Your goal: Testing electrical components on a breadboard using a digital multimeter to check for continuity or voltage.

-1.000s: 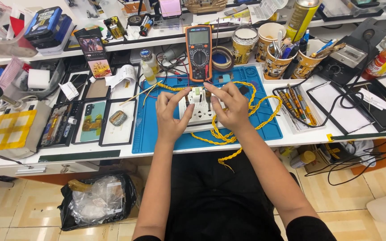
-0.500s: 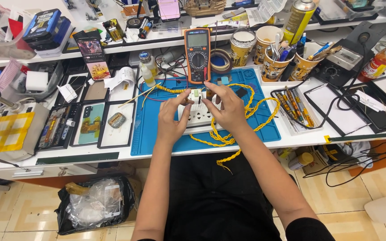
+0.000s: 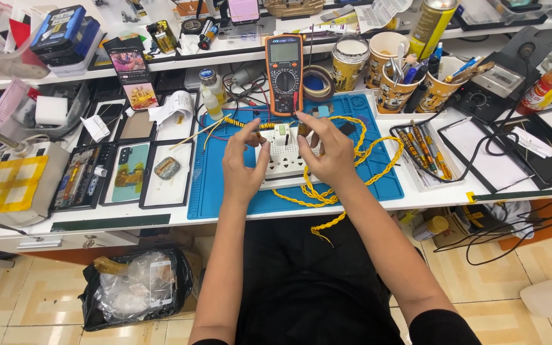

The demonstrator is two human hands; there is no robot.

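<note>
The blue work mat (image 3: pixel 225 185) is the anchor here, spread flat at the front of the white bench so small parts have a soft, bounded surface. To the left of the mat sit 3 dark-framed trays (image 3: pixel 161 176) holding phone parts, kept off the working area but within reach; to the right of the mat lies a shallow tray of screwdrivers (image 3: pixel 424 153), and behind the mat's right corner stand 2 patterned cups (image 3: pixel 394 92) of tools, upright so the handles stay graspable. An orange multimeter (image 3: pixel 283 73) leans at the mat's back edge with its screen tilted toward the person — readable without lifting the head. A yellow twisted wire (image 3: pixel 352 179) loops across the mat's right half and trails off its front edge, slack enough not to tug. At the mat's middle lies the white breadboard (image 3: pixel 282 160), flat so parts press in squarely. The left hand (image 3: pixel 243 163) hovers over the board's left side, thumb and forefinger pinched nearly shut on something small that I cannot make out; the right hand (image 3: pixel 328 153) covers the board's right side, fingers curled and pinched close near a small dark part — whether it grips it, I cannot tell.
</note>
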